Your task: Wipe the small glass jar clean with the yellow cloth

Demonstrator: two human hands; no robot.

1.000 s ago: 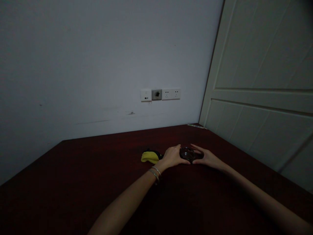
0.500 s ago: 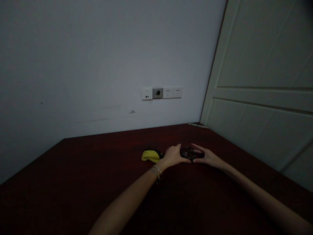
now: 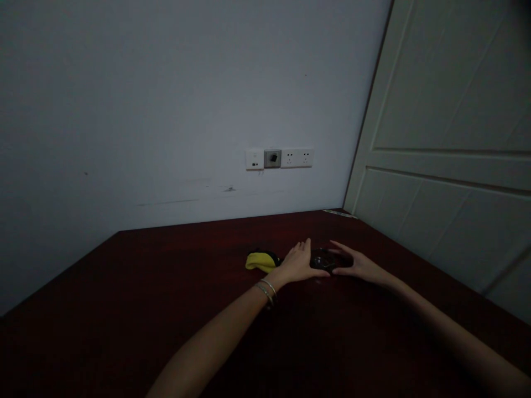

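A small dark round object [image 3: 324, 260], glassy in look, is being flanked by the two hands on the desk [image 3: 166, 309]. The left hand [image 3: 299, 261] is being laid against the object's left side, open, with the fingers stretched forward toward the wall and the thumb edge touching the object. The right hand [image 3: 360, 265] is being curved around the object's right and far side, the fingers arching over its rim. Whether this hand is actually clamping the object cannot be told in the dim light. The hands are being held close together with only the object between them, and the object is resting on the desk, not lifted. What the object is exactly cannot be made out.

Two thin bracelets [image 3: 265, 288] are being worn on the left wrist. Both forearms are being stretched out from the near edge of the view, bare, the right one coming in from the lower right corner.

Just beside the left hand, on its left, a crumpled yellow and black cloth [image 3: 259, 261] is lying on the desk. The desk is dark red-brown and is being pushed into a corner of the room.

Behind it a pale wall [image 3: 166, 110] is being marked by a row of sockets and a switch [image 3: 280, 158]. On the right a white panelled door [image 3: 448, 138] is standing against the desk's edge.
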